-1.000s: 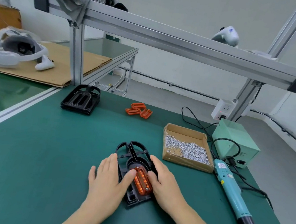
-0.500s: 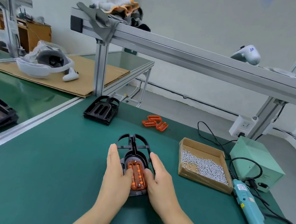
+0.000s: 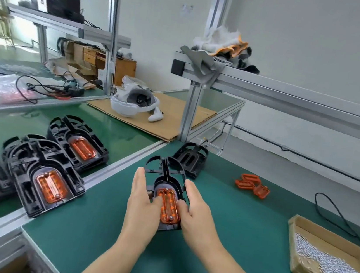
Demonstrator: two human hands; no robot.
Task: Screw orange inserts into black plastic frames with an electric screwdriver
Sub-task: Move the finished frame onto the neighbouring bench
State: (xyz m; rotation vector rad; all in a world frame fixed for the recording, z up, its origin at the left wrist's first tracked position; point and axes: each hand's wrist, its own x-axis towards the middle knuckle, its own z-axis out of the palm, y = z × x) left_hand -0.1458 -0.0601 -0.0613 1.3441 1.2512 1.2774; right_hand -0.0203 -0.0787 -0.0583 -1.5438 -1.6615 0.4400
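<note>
Swung left since a moment ago, both hands, left hand (image 3: 143,202) and right hand (image 3: 198,214), fingers loosely curled, grip a black frame (image 3: 164,178) with its orange insert (image 3: 168,206) apparently screwed, likely bound for the finished frames (image 3: 43,178) beside the bench (image 3: 243,225).

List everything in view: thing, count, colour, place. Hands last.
Frame with insert: one, black with orange, centre of green mat, between the hands.
Finished frames: three, black with orange, left table.
Empty frame: one, black, behind the held one.
Loose inserts: three, orange, right of the empty frame.
Screw box: one, cardboard, silver screws, right edge.
Headset: one, white, on cardboard, far table.
Gloves: pile, white and orange, on the aluminium beam.
Left hand: grips frame's left side.
Right hand: grips its right side.
</note>
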